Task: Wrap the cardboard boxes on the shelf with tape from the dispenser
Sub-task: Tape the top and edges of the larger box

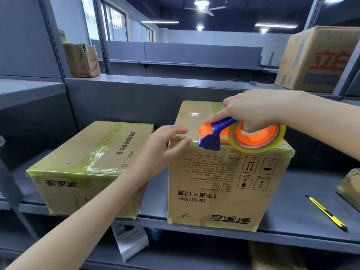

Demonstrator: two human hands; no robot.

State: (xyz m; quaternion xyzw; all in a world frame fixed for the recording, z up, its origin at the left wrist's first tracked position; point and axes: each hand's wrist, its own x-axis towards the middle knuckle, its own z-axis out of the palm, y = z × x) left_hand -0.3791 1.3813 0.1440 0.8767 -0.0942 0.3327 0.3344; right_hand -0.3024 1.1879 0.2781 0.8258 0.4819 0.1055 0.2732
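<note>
Head view: the right hand (pixel 251 112) grips the tape dispenser (pixel 211 138) on the box (pixel 214 182) at its top front edge. Beside it, the left hand (pixel 165 142) presses flat fingers down, likely anchoring the tape.

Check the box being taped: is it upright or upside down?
Upside down: the box under the tape dispenser has inverted printed text, and its arrows point down.

A wide-angle camera on the person's head is looking forward and slightly down, facing a grey shelf (pixel 292 193) from close by. The left hand (pixel 165 142) is reaching in from the lower left of the frame and the right hand (pixel 253 112) from the right edge, over a cardboard box (pixel 214 182) and tape dispenser (pixel 210 137) at the centre. Ceiling lights (pixel 201 2) are showing small along the top.
</note>
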